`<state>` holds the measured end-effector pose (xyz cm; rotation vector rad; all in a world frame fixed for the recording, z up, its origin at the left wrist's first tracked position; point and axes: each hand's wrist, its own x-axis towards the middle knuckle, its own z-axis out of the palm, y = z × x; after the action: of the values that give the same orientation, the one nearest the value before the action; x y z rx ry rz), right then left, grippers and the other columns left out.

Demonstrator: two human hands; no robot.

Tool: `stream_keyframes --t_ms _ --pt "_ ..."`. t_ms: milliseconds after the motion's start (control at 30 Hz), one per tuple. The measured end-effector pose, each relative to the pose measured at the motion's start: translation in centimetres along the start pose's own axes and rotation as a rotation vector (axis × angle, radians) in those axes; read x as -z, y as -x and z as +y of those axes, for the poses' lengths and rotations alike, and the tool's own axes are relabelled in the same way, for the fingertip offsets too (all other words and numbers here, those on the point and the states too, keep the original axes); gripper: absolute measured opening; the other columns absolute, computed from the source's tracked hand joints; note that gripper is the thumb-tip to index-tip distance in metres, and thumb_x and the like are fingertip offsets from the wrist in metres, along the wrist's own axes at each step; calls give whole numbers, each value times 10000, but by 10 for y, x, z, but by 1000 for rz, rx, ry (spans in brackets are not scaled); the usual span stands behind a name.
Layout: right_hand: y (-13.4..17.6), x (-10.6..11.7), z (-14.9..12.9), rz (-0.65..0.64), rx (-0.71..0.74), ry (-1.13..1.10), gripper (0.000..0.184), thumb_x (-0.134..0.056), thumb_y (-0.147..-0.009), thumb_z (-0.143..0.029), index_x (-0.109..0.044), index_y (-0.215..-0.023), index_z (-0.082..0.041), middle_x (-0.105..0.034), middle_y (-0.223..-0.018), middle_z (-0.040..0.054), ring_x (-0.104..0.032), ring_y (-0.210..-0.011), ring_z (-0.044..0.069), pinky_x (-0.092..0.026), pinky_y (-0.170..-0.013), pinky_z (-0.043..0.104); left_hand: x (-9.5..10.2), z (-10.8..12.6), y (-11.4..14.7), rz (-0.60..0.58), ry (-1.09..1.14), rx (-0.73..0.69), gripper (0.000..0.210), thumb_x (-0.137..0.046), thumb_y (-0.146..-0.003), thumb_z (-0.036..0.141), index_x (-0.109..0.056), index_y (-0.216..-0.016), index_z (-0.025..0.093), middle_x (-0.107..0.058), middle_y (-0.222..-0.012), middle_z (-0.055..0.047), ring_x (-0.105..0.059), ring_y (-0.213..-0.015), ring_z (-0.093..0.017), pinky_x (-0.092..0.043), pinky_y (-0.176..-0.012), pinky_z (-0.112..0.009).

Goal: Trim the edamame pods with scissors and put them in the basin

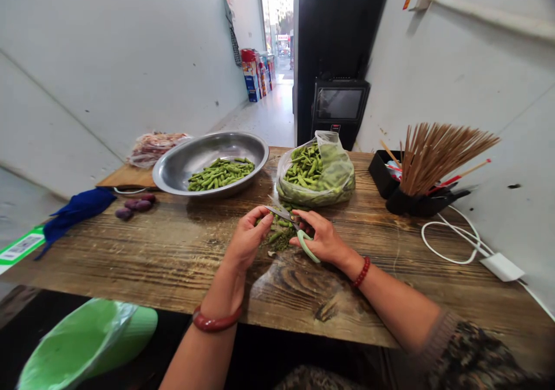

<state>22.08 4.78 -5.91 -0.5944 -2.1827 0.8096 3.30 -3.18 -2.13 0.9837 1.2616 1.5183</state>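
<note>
My right hand (324, 236) grips a pair of scissors (309, 247) with pale green handles, fingers in the loops. Their blades point up and left, reaching the fingertips of my left hand (245, 236). That hand is pinched closed around a green edamame pod, mostly hidden by the fingers. Beneath both hands lie loose pods and a scatter of small green trimmings (284, 241). Just beyond, a clear plastic bag (342, 173) stands full of edamame pods (303, 167). Farther left, a wide steel basin (173, 173) holds a heap of pods (221, 174).
On the wooden table (182, 257), several purple fruits (135, 205) and a blue cloth (80, 208) lie left. A bagged bundle (156, 147) rests behind. Right stand a black holder (401, 202) of brown sticks (437, 155) and a white cable (451, 242). A green bin (143, 332) is below.
</note>
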Motion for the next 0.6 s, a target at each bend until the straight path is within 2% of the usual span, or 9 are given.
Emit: stream_keyframes --t_ms 267,600 --pt "-1 2 -4 -36 14 1 651 -772 -719 -358 -528 -1302 -201 -597 -903 40 -564 -766 160 -488 -716 295 -2 3 1 29 -249 -71 228 -699 -743 338 -706 -894 167 -632 -716 -17 -474 -581 -109 -341 -528 -216" --pt "-1 4 -4 -38 27 21 553 -751 -755 -365 -592 -1252 -181 -590 -814 25 -546 -715 146 -454 -663 263 -3 6 1 58 -278 -89 185 -680 -752 322 -709 -852 169 -656 -727 -23 -549 -673 -145 -403 -596 -230"
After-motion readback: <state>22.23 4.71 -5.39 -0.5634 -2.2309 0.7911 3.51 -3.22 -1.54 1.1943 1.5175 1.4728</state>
